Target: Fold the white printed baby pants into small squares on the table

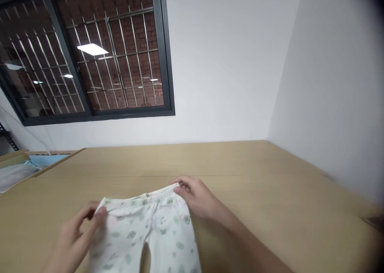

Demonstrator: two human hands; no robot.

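Pants (pixel 168 233) likely light, limp, soft; best held by waistband (pixel 135 201) ends, left hand (pixel 75 233) and right hand (pixel 196 197) each pinching one, short of far edge of table (pixel 255 165).

Bright light — glare on window (pixel 90 61) — left hand (pixel 73 237) blurred.

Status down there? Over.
Left grip, right grip: each pinching a corner of the waistband. Patterned white pants: spread out, leg ends out of frame. Nothing seen blocking either grip.
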